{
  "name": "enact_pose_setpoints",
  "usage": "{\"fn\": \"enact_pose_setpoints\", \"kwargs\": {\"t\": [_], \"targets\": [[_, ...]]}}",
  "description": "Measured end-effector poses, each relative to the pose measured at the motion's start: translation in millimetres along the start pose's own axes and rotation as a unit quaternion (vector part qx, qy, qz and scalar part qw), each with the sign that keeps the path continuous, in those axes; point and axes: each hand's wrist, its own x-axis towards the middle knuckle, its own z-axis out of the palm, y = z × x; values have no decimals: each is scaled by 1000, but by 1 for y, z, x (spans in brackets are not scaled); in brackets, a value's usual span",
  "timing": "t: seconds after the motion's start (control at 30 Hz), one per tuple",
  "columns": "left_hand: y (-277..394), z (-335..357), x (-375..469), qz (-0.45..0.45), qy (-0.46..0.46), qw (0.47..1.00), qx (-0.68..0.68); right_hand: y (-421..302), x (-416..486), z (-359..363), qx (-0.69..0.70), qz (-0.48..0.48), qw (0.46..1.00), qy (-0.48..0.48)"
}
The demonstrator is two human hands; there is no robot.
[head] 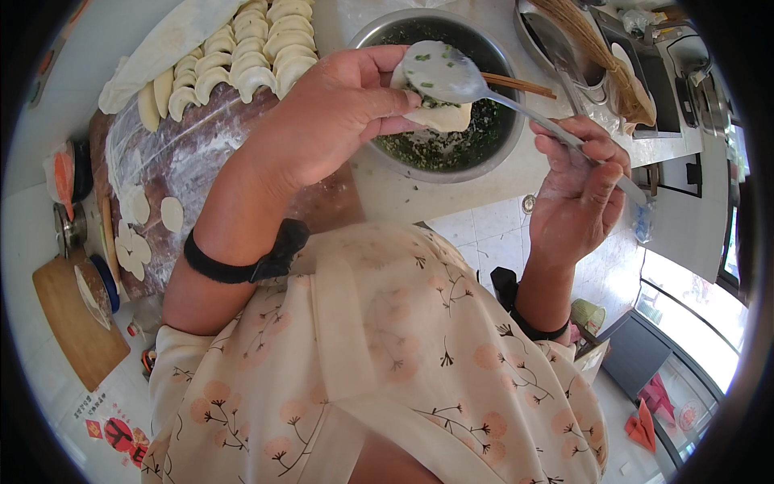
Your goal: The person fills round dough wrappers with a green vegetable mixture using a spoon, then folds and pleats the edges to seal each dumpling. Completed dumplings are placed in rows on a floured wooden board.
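Observation:
My left hand holds a round dough wrapper with chopped green filling on it, over a steel bowl. In my right hand is the handle of a metal spoon, whose bowl covers part of the wrapper and has green bits on it. Chopped green filling fills the lower part of the steel bowl, and wooden chopsticks lean out over its right rim. Rows of folded dumplings stand on the floured board at the upper left.
Flat dough wrappers and a wooden rolling pin lie at the board's left. Beyond the steel bowl, to the right, are a metal pan and a straw brush. A wooden cutting board is at the far left.

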Motion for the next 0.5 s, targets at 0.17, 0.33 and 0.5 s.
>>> {"fn": "enact_pose_setpoints", "kwargs": {"t": [0.17, 0.33, 0.5], "targets": [[3, 1, -3, -13, -42, 997, -62, -8, 9, 4, -70, 2, 996, -49], [-1, -4, 0, -3, -46, 995, -83, -16, 12, 3, -148, -10, 986, -81], [-6, -14, 1, 6, -56, 989, -137, -11, 8, -6, -15, -33, 999, 5]]}}
